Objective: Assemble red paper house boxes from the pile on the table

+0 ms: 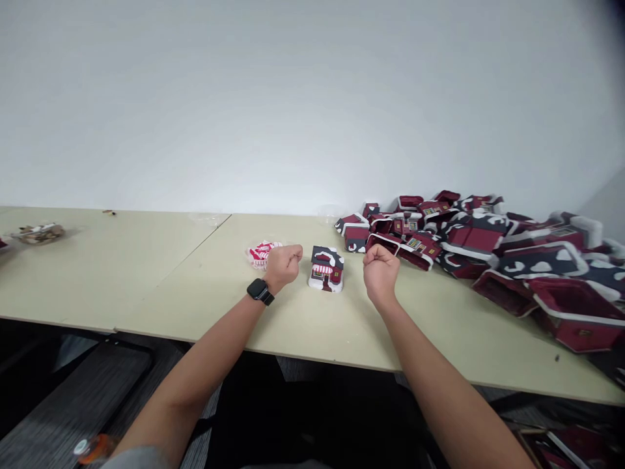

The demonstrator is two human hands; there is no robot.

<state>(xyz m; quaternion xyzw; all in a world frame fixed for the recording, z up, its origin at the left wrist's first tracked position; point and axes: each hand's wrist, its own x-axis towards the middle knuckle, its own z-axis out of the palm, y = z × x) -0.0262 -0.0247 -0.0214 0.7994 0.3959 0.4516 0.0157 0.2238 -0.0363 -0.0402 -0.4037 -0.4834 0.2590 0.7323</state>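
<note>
A small model house (326,268) stands upright on the table, with a dark grey snow-capped roof, maroon walls and a red-and-white striped awning. To its left my left hand (284,266), with a black watch on the wrist, is closed in a fist. My right hand (381,272) makes a fist too, on the house's other side. Neither hand touches the house, and nothing shows in either fist. Behind my left hand, partly covered by it, lies a clear bag of red-and-white striped pieces (258,255).
Many similar maroon house shells (476,231) are heaped along the right side of the pale table (195,299). A clear bag of brownish pieces (39,232) lies far left. A plain wall rises behind. Below the table are an orange bottle (95,449) and more maroon shells (573,449).
</note>
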